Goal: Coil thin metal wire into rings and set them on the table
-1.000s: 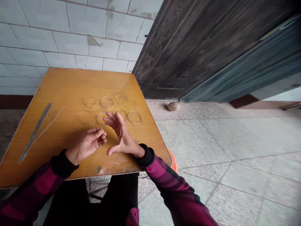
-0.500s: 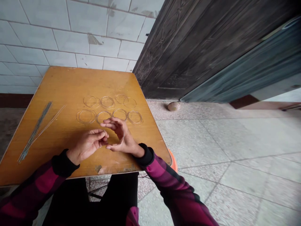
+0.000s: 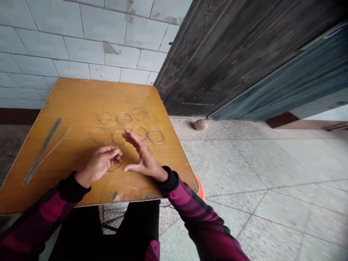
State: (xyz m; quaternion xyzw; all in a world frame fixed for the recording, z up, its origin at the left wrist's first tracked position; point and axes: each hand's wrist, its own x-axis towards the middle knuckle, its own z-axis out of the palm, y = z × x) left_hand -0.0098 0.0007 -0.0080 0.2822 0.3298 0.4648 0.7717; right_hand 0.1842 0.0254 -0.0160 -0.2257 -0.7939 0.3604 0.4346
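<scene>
Near the tabletop's point(image 3: 108, 96) front edge, the left hand point(image 3: 98, 163) pinches a wire loop point(image 3: 116, 169) in its fingertips; the right hand point(image 3: 143, 158), thumb and fingers apart, possibly touches it. Wire rings point(image 3: 124, 119) lie beyond, straight wires point(image 3: 42, 150) by the left edge.

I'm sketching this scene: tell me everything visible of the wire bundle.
The bundle is long, narrow, grey, nearly straight, its slim strands metallic-looking. It lies slanting on the left part of the table; a few paler strands splay rightward from its nearer half. The left hand and right hand are clear of it.
</scene>
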